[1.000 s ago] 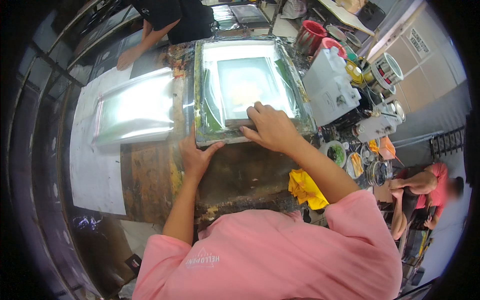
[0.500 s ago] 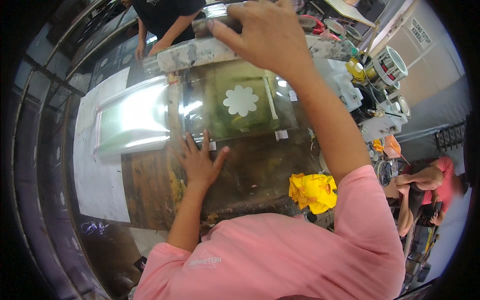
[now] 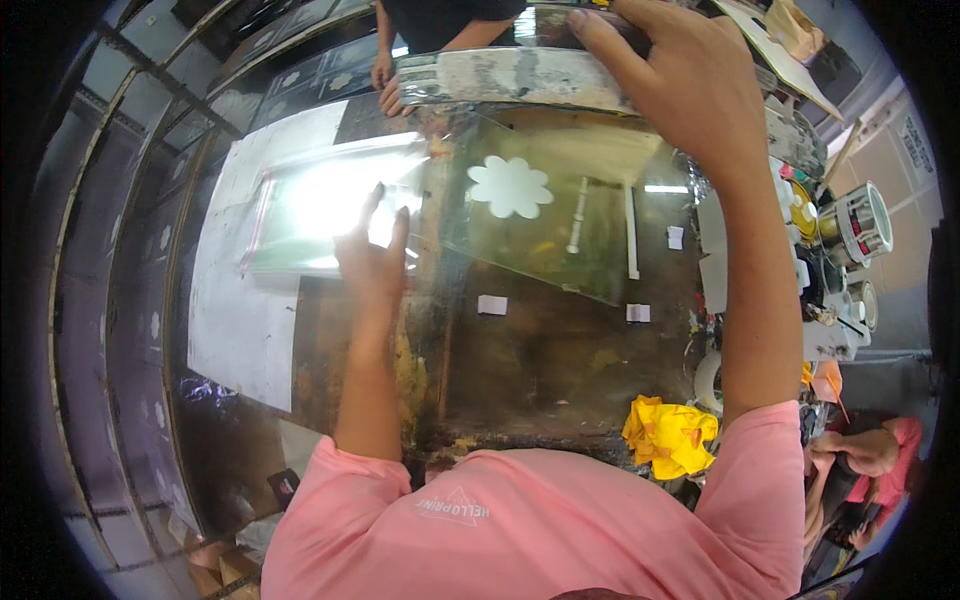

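At the top, my right hand [image 3: 695,85] is closed on a dark brown bar that looks like a squeegee handle [image 3: 556,30]; its blade is hidden and some fingers are cut off. That hand lies against a raised, paint-stained screen frame [image 3: 500,75]. My left hand [image 3: 370,245] has its index finger and thumb apart, over a glossy stack of clear plastic sheets [image 3: 300,215]. Right of it, a clear sheet [image 3: 560,262] lies askew on the dark table [image 3: 540,370]. A white flower shape [image 3: 510,187] shows there; whether printed or reflected, I cannot tell.
Small pale tabs [image 3: 491,305] are stuck on the table. A yellow cloth [image 3: 670,436] lies at its front right edge. Paint cans [image 3: 858,222] and bottles crowd the right side. A co-worker's hand [image 3: 392,97] is by the frame's left end. Metal racks [image 3: 165,300] stand left.
My left hand has moved from the near edge of the flower sheet leftward onto the stack. That sheet has turned and shifted away from the tabs. My right hand stays closed at the frame.
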Demonstrator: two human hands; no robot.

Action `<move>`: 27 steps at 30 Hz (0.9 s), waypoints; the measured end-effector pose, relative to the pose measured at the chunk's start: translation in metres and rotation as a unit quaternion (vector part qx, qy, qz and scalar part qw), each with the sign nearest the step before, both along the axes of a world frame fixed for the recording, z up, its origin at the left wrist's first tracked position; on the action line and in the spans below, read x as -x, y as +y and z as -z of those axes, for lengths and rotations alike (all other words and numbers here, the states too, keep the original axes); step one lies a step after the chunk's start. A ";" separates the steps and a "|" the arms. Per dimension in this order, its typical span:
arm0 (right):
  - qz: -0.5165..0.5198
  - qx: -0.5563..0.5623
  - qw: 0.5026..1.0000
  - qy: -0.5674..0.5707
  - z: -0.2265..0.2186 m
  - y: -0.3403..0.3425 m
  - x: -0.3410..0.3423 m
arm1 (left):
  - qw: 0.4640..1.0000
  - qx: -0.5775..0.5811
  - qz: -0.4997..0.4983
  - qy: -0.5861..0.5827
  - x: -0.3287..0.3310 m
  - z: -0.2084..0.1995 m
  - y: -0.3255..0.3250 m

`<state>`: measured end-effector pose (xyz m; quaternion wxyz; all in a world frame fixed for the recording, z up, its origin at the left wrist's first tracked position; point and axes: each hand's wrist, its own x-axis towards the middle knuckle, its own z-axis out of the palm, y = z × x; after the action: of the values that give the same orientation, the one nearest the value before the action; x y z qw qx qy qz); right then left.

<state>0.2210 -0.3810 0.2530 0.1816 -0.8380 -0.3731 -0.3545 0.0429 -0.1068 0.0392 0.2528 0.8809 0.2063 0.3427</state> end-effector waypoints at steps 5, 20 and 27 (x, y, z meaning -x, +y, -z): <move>0.001 0.009 1.000 0.021 0.012 -0.003 0.002 | 0.995 -0.082 -0.051 0.021 0.021 0.023 0.111; 0.028 0.042 0.999 0.018 0.026 -0.008 0.018 | 0.989 -0.131 -0.013 0.063 0.067 0.085 0.047; 0.040 0.057 0.997 0.018 0.026 -0.006 0.019 | 0.990 -0.133 -0.041 0.023 0.057 0.076 0.052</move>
<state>0.2021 -0.3865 0.2268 0.1259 -0.8672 -0.3559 -0.3246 -0.0138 -0.0549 -0.0369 0.1139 0.9053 0.2006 0.3566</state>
